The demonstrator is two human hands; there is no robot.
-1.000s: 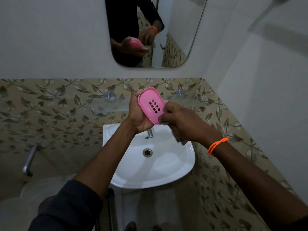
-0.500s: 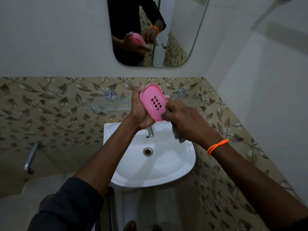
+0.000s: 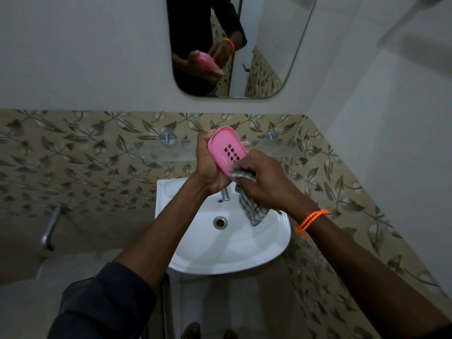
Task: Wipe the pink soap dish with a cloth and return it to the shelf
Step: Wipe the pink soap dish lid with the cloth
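Observation:
My left hand (image 3: pixel 209 165) grips the pink soap dish (image 3: pixel 226 149) from behind and holds it tilted above the basin, its slotted underside facing me. My right hand (image 3: pixel 263 179) holds a grey checked cloth (image 3: pixel 252 204) and presses a fold of it against the dish's lower right end; the rest of the cloth hangs down over the basin. Behind the hands a glass shelf (image 3: pixel 171 149) on two chrome pegs runs along the leaf-patterned tile wall.
A white wash basin (image 3: pixel 227 243) with a chrome tap (image 3: pixel 225 194) and a drain sits below the hands. A mirror (image 3: pixel 264 45) hangs above on the wall. A chrome spout (image 3: pixel 50 228) sticks out low on the left. The right wall stands close.
My right hand has slid down toward the dish's lower end, and more of the cloth now shows hanging below it. The dish has tilted slightly in my left hand.

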